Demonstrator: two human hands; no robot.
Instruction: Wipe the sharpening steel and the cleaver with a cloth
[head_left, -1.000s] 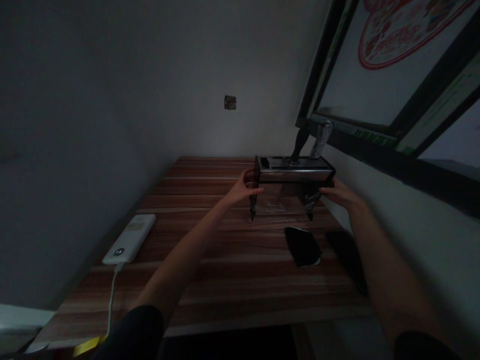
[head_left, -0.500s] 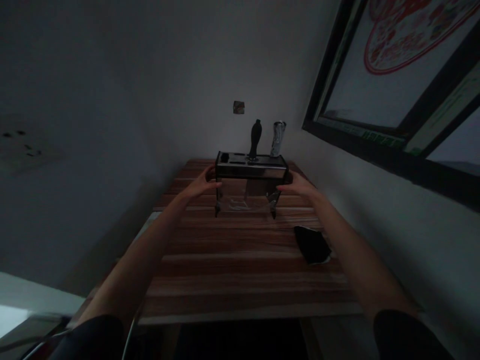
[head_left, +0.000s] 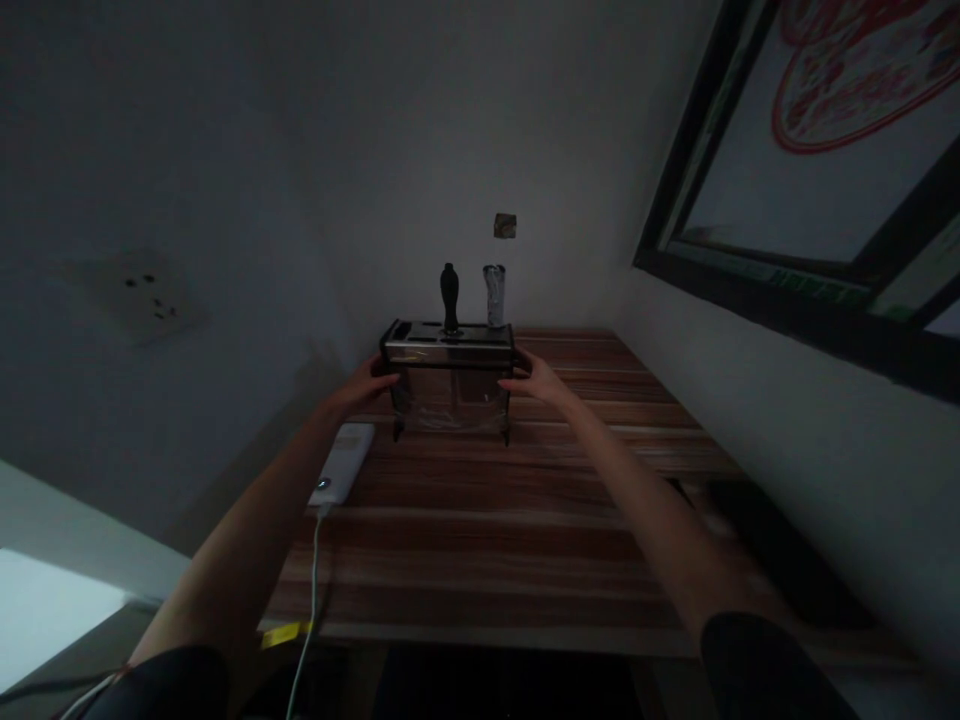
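Holder (head_left: 448,368), slotted metal top, see-through front

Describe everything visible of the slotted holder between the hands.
The slotted holder is boxy and upright, with a shiny, metal-looking top edged in dark trim, see-through sides that look like plastic, and short dark feet. A black handle and a plastic-wrapped handle rise from the top. The left hand and right hand grip its two ends. It is over the wood-striped tabletop; whether its feet touch down is unclear.
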